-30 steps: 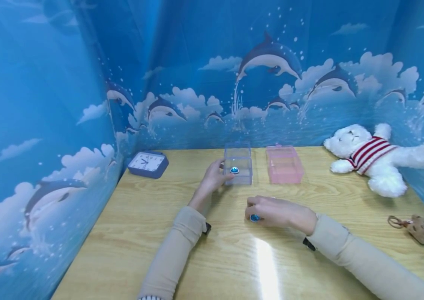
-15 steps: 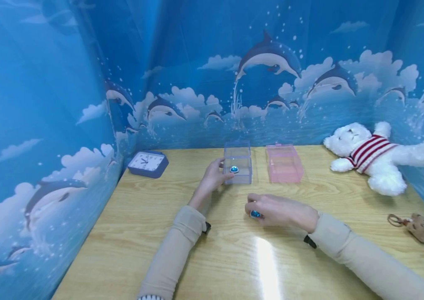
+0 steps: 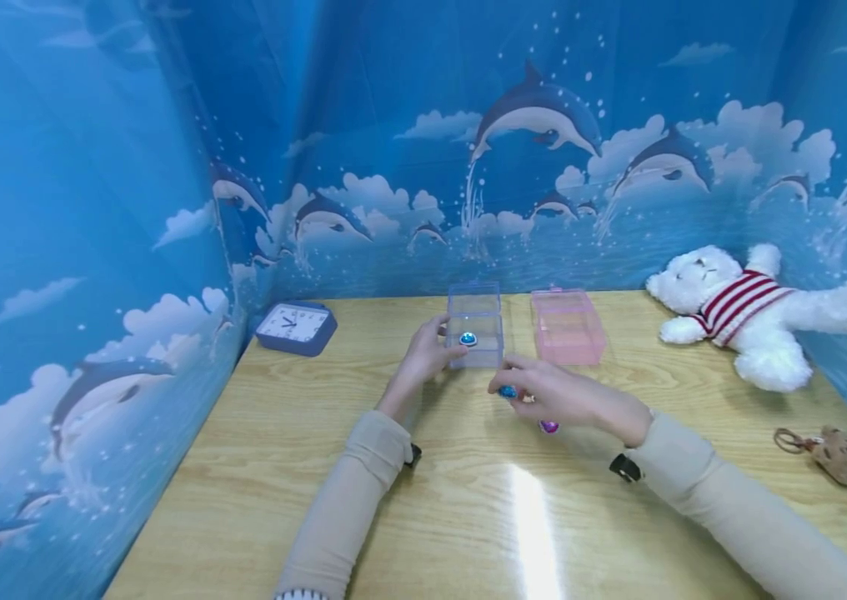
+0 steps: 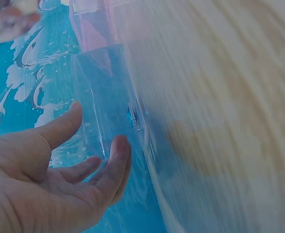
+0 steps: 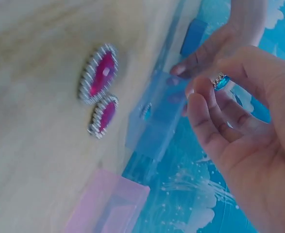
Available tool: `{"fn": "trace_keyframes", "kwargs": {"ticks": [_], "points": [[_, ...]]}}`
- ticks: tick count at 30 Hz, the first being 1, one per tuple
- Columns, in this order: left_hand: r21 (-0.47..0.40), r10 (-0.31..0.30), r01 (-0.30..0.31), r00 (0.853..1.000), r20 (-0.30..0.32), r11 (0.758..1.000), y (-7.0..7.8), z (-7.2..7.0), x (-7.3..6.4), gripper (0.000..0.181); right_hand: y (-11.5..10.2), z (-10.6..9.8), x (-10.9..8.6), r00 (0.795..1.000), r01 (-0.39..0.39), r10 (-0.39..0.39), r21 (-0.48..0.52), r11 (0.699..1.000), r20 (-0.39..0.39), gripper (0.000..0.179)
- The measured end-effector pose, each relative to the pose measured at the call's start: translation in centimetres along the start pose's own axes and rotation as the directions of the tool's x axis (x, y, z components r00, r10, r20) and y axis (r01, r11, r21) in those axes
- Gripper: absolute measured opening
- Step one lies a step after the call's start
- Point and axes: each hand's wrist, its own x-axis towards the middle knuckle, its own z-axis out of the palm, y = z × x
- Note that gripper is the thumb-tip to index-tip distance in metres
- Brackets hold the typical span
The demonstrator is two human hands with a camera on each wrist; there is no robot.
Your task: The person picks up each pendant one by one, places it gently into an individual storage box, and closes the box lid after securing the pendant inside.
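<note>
A spread left hand [image 3: 423,350] touches a clear box [image 3: 485,357] holding a blue gem [image 3: 468,338]; in front, the right hand [image 3: 569,395] pinches another gem [image 3: 508,391].

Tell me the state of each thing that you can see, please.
Clear box: lid open, blue gem inside
Pink box: lid open
Other blue gem: pinched by right hand
Two magenta gems: lying on table
Clock: lying face up
White bear: lying down
Keychain: lying flat
</note>
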Motion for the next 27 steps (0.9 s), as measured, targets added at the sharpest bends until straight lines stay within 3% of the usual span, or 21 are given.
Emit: {"fn": "trace_keyframes", "kwargs": {"ticks": [5, 11, 20, 27], "points": [[-0.01, 0.006, -0.006, 1.0, 0.008, 1.0, 0.1, -0.1, 0.1, 0.074, 0.4, -1.4, 0.8, 0.998, 0.007, -0.007, -0.006, 1.0, -0.06, 0.043], [-0.035, -0.006, 0.007, 0.999, 0.031, 0.999, 0.1, -0.2, 0.0, 0.075, 0.5, -2.7, 2.2, 0.992, -0.044, 0.042, -0.015, 0.999, -0.116, 0.048], [-0.052, -0.034, 0.037, 0.997, 0.065, 0.998, 0.0, -0.2, -0.2, 0.08, 1.2, -3.2, 4.7, 0.985, -0.101, 0.108, 0.062, 0.993, -0.131, 0.041], [-0.053, -0.002, 0.006, 0.996, 0.085, 0.999, 0.2, -0.3, -0.2, 0.079, 2.3, -3.2, 5.7, 0.974, -0.18, 0.191, 0.096, 0.979, -0.122, 0.043]]}}
